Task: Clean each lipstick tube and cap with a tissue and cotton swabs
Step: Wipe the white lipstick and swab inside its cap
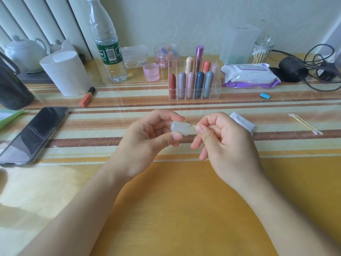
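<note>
Left hand (147, 139) around frosted, translucent cap (180, 128)

One head-worn wide-angle view, facing forward and down across the bench (184, 209), close above the left hand (145, 143) and right hand (228, 145) at centre, far wall (184, 19) along the top edge.

Nine lipsticks (199, 84) stand in the clear organizer (216, 91) (five front, four behind); one orange tube (87, 97) and one bottle (108, 48) left of it, one wipes pack (249, 75) right.
</note>
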